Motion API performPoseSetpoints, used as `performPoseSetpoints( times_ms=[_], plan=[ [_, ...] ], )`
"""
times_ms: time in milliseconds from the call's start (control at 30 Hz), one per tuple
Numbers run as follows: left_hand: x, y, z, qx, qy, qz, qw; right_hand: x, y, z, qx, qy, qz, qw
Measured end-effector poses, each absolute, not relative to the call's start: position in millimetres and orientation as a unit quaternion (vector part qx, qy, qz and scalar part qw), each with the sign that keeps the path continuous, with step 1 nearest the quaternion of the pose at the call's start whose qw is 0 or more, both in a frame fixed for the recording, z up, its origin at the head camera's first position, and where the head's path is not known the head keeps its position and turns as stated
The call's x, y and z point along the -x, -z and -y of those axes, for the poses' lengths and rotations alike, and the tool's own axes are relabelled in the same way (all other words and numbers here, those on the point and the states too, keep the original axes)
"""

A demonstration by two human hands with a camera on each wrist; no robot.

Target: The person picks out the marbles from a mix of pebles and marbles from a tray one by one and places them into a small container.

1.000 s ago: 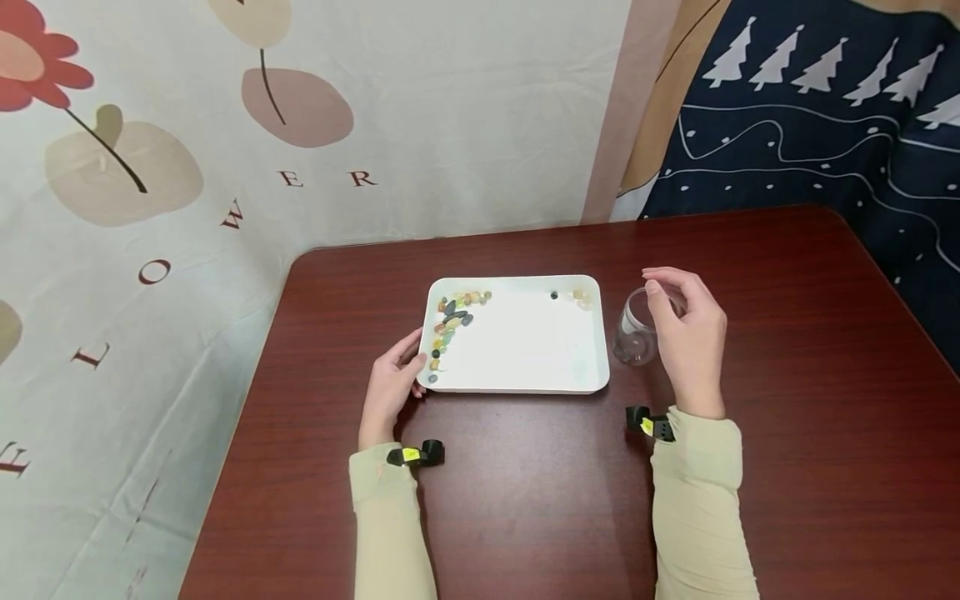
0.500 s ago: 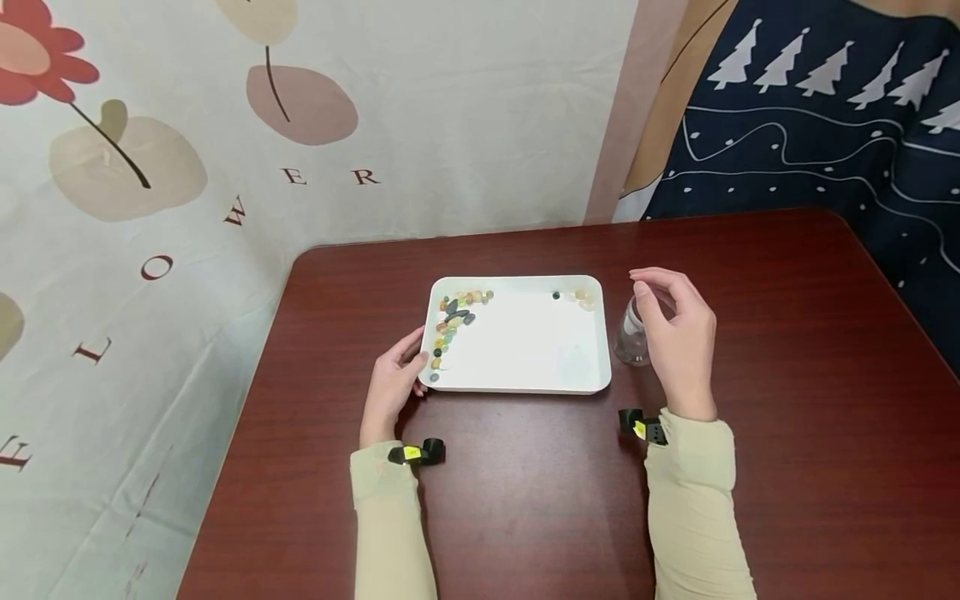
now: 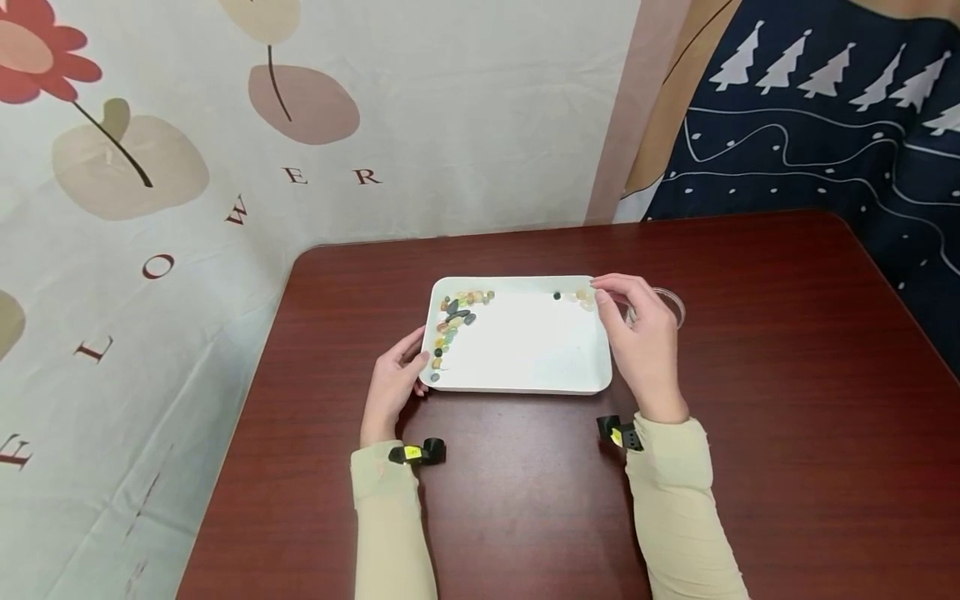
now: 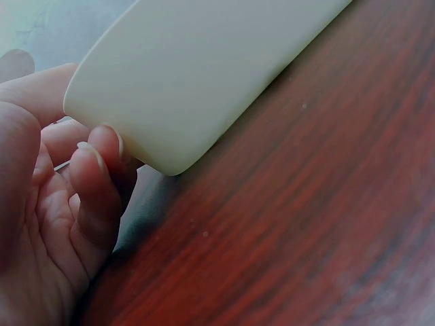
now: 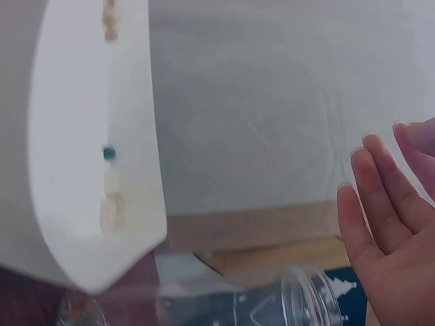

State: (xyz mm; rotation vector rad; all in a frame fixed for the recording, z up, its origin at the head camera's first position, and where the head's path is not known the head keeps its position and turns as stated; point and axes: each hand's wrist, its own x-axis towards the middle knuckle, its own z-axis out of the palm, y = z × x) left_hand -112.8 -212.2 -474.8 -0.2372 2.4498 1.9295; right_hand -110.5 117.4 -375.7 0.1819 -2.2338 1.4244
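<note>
A white tray [image 3: 517,333] lies on the table, with my left hand [image 3: 392,379] holding its left edge, thumb at the rim. In the left wrist view, curled fingers [image 4: 95,170] sit by the tray's corner. Colourful pebbles [image 3: 453,310] cluster along the tray's left side. At its far right are a dark green stone [image 3: 557,296] and pale pebbles [image 3: 583,297]. My right hand [image 3: 647,342] hovers at the tray's right edge, fingers loosely extended and nothing between them in the right wrist view. Behind it, a clear jar [image 5: 299,299] is mostly hidden in the head view.
The reddish-brown table [image 3: 517,500] extends around the tray on all sides. A pale floral cloth [image 3: 465,108] hangs behind, with a dark tree-patterned cloth [image 3: 810,150] at the right. Each wrist wears a black camera band [image 3: 621,433].
My right hand has moved left from over the jar's mouth to the tray's right edge. The left hand and the pebbles have stayed put.
</note>
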Motion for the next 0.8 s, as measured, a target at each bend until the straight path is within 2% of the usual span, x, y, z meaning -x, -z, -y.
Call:
performPoseSetpoints(
  times_ms=[367, 800],
  plan=[
    [112, 475, 213, 0.077, -0.623, -0.778, 0.011, 113, 384, -92, -0.133, -0.508, 0.818, 0.233],
    [113, 474, 213, 0.077, -0.618, -0.783, 0.01, 115, 395, -76, -0.147, -0.5, 0.829, 0.203]
  ],
)
